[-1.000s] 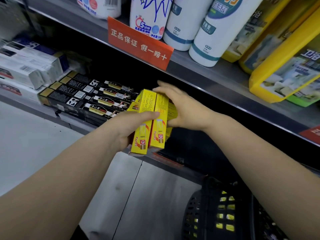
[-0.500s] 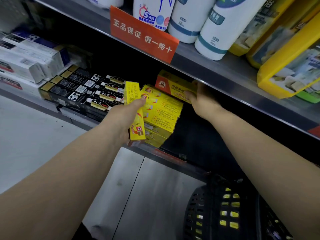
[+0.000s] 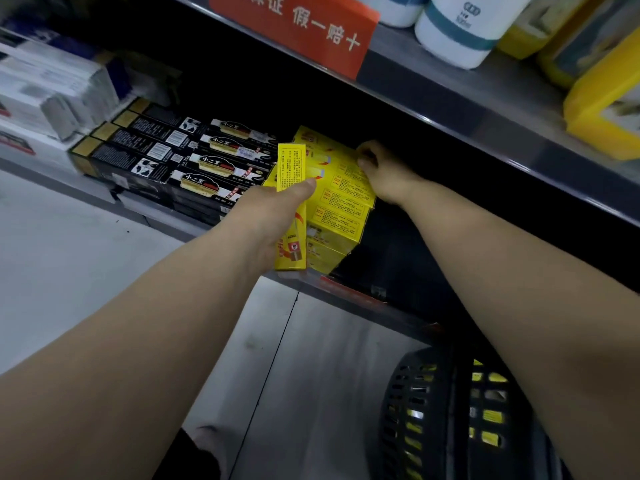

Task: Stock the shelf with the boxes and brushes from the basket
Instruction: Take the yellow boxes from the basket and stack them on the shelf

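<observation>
Yellow boxes (image 3: 341, 206) lie stacked on the lower shelf (image 3: 349, 293) at the centre of the frame. The right hand (image 3: 382, 173) rests on the stack's top far end with fingers curled; whether it grips or only presses cannot be told. Just left of the stack, the left hand (image 3: 272, 218) grips a single yellow box (image 3: 291, 166) held on edge. Black boxes (image 3: 173, 157) sit left of it on the same shelf, with white boxes (image 3: 52, 88) at the upper left. A dark basket (image 3: 433, 403) holding yellow items shows at the lower right, and an orange sign (image 3: 304, 27) hangs at the top.
</observation>
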The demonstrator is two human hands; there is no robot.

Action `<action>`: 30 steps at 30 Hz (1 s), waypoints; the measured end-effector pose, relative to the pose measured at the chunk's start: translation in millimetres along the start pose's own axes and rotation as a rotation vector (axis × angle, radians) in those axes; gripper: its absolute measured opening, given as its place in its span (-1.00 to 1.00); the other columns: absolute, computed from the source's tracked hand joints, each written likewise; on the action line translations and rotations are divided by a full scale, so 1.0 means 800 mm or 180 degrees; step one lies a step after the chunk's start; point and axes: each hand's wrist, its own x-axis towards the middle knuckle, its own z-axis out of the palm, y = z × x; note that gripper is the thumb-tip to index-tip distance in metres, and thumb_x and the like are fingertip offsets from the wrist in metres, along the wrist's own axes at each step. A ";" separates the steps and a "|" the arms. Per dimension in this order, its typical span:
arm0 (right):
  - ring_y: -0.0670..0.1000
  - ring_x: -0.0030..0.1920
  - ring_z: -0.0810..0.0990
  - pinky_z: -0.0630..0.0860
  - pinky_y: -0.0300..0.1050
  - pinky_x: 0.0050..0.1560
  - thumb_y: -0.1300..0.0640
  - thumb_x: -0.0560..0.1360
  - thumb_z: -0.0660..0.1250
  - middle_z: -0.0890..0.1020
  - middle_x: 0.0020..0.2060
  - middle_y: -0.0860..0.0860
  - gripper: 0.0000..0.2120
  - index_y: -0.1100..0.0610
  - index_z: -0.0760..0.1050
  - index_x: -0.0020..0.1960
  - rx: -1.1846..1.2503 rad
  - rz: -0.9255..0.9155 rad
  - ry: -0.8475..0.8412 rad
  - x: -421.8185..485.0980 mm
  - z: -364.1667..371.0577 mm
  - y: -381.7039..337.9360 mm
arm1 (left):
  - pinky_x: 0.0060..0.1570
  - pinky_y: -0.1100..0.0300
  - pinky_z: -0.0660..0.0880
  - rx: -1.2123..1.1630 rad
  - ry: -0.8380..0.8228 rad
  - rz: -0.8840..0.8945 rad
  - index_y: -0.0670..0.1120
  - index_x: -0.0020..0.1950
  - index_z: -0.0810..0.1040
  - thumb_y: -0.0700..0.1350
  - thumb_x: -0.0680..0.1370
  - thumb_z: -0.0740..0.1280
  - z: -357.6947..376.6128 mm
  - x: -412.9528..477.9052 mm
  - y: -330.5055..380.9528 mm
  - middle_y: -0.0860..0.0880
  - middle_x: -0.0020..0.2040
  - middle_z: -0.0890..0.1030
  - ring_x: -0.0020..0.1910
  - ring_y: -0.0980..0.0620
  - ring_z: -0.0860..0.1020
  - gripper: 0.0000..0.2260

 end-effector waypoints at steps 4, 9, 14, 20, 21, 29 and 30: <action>0.15 0.38 0.28 0.26 -0.08 0.33 0.10 0.53 0.28 0.25 0.40 0.15 -0.47 0.04 0.19 0.45 -0.0660 -0.0600 0.0248 -0.034 -0.015 -0.027 | 0.02 -0.06 0.54 0.0047 0.0134 -0.0007 -0.18 0.32 0.41 0.17 0.41 0.42 0.000 -0.001 -0.002 -0.09 0.07 0.54 0.05 -0.14 0.54 -0.37; 0.10 0.46 0.13 0.06 -0.07 0.40 0.14 0.37 0.47 0.14 0.48 0.06 -0.34 -0.09 0.31 0.39 -0.0708 -0.2011 -0.0151 -0.096 -0.037 -0.062 | -0.20 0.22 0.40 0.0634 -0.0087 0.0685 -0.06 0.32 0.42 0.16 0.39 0.44 0.000 -0.002 -0.001 -0.05 0.22 0.53 -0.02 0.07 0.47 -0.42; -0.02 -0.01 0.47 0.34 -0.27 -0.04 0.12 0.33 0.52 0.51 0.00 -0.01 -0.63 0.13 0.49 0.07 -0.0370 -0.1763 -0.0148 -0.110 -0.057 -0.039 | -0.08 0.29 0.44 0.1515 -0.0188 0.1743 -0.05 0.35 0.40 0.11 0.38 0.46 0.003 -0.007 -0.005 -0.01 0.24 0.52 0.06 0.18 0.45 -0.39; -0.14 -0.13 0.49 0.35 -0.44 -0.21 -0.06 0.45 0.38 0.51 -0.07 -0.12 -0.54 0.01 0.35 0.28 0.0155 -0.0611 0.0203 -0.106 -0.065 0.009 | 0.22 0.13 0.33 0.2010 0.0194 0.2011 -0.07 0.52 0.09 0.03 0.40 0.48 0.004 -0.002 -0.010 -0.08 0.40 0.36 0.35 -0.06 0.36 -0.17; -0.08 0.00 0.50 0.36 -0.38 -0.09 -0.11 0.47 0.33 0.51 0.05 -0.08 -0.50 -0.01 0.31 0.34 0.0208 -0.0422 0.0287 -0.102 -0.066 0.013 | 0.26 0.10 0.32 0.2224 0.0148 0.1987 -0.05 0.52 0.10 0.02 0.42 0.46 0.005 -0.002 -0.011 -0.08 0.42 0.34 0.37 -0.07 0.34 -0.21; 0.16 0.41 0.29 0.21 -0.10 0.35 -0.12 0.61 0.05 0.29 0.44 0.17 -0.44 0.17 0.14 0.49 0.0151 0.0483 0.0723 -0.031 -0.051 0.008 | 0.34 0.19 -0.03 0.3618 -0.0505 0.2077 0.00 0.46 0.31 0.07 0.52 0.31 0.019 -0.006 -0.021 -0.08 0.51 0.22 0.49 -0.02 0.11 -0.47; 0.16 0.40 0.30 0.23 -0.11 0.35 -0.08 0.62 0.07 0.30 0.43 0.17 -0.47 0.16 0.14 0.49 0.0199 0.0420 0.0678 -0.023 -0.046 0.006 | 0.36 0.18 -0.03 0.3704 -0.0499 0.2034 0.01 0.45 0.31 0.08 0.52 0.31 0.019 -0.005 -0.021 -0.08 0.51 0.21 0.49 -0.03 0.09 -0.48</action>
